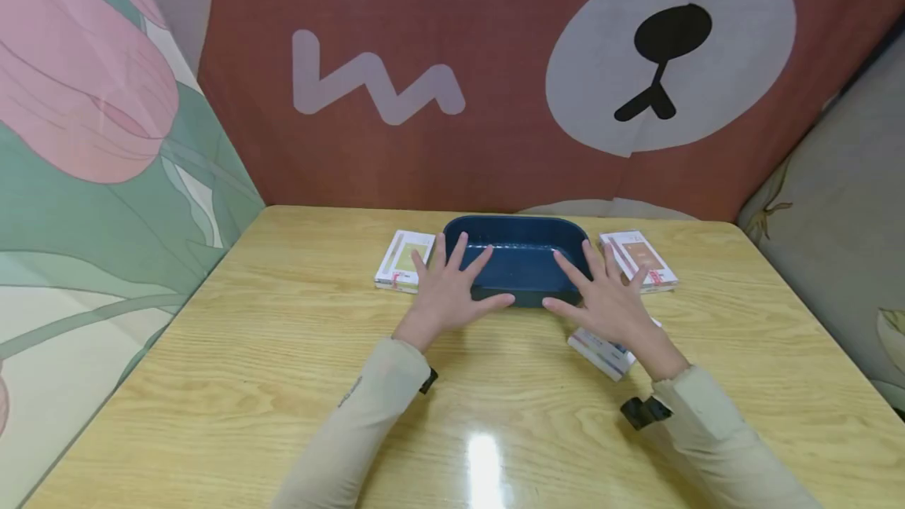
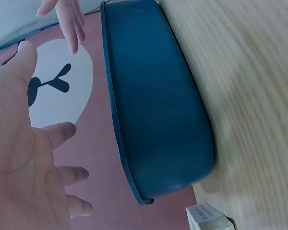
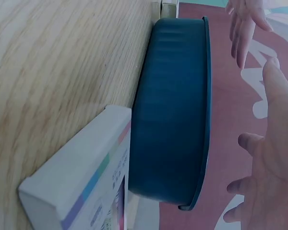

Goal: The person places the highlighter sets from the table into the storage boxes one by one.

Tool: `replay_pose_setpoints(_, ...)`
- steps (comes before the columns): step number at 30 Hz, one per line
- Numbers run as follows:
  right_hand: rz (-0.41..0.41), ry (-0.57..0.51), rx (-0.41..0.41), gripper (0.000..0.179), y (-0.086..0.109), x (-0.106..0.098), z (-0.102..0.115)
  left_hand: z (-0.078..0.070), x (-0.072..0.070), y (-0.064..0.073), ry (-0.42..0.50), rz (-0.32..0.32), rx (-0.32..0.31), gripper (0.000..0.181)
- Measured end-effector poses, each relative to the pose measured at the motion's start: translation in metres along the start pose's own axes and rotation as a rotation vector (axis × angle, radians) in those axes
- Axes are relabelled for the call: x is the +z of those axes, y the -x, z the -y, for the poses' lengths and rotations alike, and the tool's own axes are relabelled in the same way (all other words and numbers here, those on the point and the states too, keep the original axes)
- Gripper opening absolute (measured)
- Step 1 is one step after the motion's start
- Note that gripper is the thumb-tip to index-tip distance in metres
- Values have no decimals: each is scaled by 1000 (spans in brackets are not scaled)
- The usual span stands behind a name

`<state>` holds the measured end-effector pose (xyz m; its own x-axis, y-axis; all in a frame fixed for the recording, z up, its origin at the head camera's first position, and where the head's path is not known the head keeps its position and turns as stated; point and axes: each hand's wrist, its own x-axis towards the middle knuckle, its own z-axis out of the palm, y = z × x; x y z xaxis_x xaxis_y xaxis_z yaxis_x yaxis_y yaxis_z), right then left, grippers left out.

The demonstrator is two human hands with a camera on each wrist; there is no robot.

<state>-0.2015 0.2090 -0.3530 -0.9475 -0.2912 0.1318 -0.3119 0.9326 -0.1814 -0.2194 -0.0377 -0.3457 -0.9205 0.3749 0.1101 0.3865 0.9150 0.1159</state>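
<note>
A dark blue rectangular basin [image 1: 526, 265] with rounded corners sits near the back edge of the table. My left hand [image 1: 452, 285], fingers spread, hovers over its front left corner and holds nothing. On the other side my right hand [image 1: 604, 293] hovers with spread fingers near the front right corner, also holding nothing. Below the right hand lies a small white box [image 1: 601, 352], partly covered by that hand. In the right wrist view this white box [image 3: 81, 177] shows coloured stripes and stands close to the basin's wall [image 3: 173, 110].
Left of the basin lies a white box [image 1: 399, 258] with a yellow-green panel. Another white box [image 1: 639, 258] with an orange-brown panel lies to its right. Behind the wooden table [image 1: 247, 336] hangs a reddish-brown cloth [image 1: 495, 140] with a bear design.
</note>
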Motion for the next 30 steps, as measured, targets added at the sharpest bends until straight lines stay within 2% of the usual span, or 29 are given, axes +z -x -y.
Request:
replay_pose_setpoints(6,-42,-29,-6,79,0,3,-8,7,0,0,25,-25,-24,82)
replay_pose_setpoints(12,-13,-44,20,79,-1,1,-16,15,-2,0,73,-32,-43,77)
replay_pose_setpoints(20,-42,-67,5,74,-6,-2,-27,25,-6,0,110,-57,-31,70)
replay_pose_setpoints(26,-102,-149,-64,62,-11,2,-38,32,-6,1,126,-111,-43,63)
replay_pose_setpoints(30,-108,-263,-66,55,-16,3,-45,35,-6,0,133,-156,-42,61)
